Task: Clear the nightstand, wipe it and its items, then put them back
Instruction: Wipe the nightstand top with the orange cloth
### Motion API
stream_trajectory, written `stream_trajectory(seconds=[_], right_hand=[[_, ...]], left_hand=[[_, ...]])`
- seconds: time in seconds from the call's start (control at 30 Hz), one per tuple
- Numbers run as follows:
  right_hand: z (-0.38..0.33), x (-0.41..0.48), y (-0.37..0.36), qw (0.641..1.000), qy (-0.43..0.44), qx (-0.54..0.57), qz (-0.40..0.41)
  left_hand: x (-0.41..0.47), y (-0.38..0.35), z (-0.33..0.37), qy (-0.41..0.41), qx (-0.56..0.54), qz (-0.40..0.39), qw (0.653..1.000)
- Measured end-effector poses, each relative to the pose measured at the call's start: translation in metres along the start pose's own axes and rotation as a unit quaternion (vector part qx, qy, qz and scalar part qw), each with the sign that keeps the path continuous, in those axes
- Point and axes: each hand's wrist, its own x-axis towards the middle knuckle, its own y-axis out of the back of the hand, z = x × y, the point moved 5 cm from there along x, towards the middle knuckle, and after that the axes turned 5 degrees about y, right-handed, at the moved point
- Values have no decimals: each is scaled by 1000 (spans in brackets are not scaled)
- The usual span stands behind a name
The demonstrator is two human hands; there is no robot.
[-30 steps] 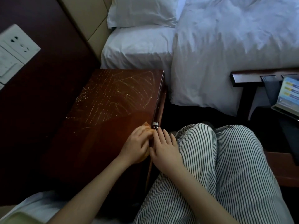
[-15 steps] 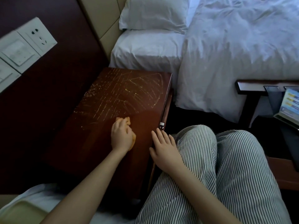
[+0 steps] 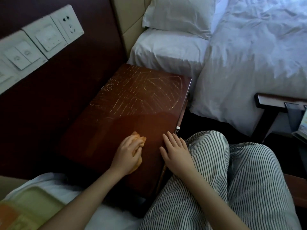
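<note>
The dark wooden nightstand (image 3: pixel 126 105) has a bare, scratched top with pale streaks on its far half. My left hand (image 3: pixel 127 154) grips a crumpled orange cloth (image 3: pixel 140 140) and presses it on the near part of the top. My right hand (image 3: pixel 176 151) lies flat with straight fingers on the nightstand's front edge, just right of the cloth. No items stand on the nightstand.
A bed with white sheets (image 3: pixel 240 60) and a pillow (image 3: pixel 179 15) lies beyond the nightstand. Wall switches and a socket (image 3: pixel 49 35) sit at the left. A pale green tray (image 3: pixel 33 206) rests at the lower left. A dark wooden frame (image 3: pixel 269 103) stands at the right.
My left hand slid the cloth from the nightstand's front edge leftward onto the top and then a little nearer. My right hand stayed on the front edge. The camera tilted.
</note>
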Motion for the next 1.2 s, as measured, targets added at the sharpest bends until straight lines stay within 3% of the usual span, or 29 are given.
stream_trajectory(seconds=[0.3,0.37,0.53,0.63,0.7,0.83,0.97,1.1,1.2], right_hand=[[-23,16,-11,998,46,-37,-26],[-29,18,-15,997,61,-39,-31],[-41,21,-19,995,83,-45,-28],[-41,21,-20,996,83,-39,-19],[-38,21,-21,996,82,-35,-11],[-31,22,-19,997,68,-20,1],[-30,22,-22,997,74,-25,2],[-32,22,-23,996,80,-28,2],[-33,22,-21,996,83,-25,1]], left_hand=[[30,43,-60,211,14,124,969],[36,35,-47,198,6,120,973],[21,18,-27,25,-4,18,1000],[-6,28,-44,-12,-6,-9,1000],[-18,45,-69,28,-13,25,999],[-15,82,-127,183,9,128,975],[16,90,-138,274,26,165,947],[42,78,-119,282,7,174,944],[44,62,-98,205,9,138,969]])
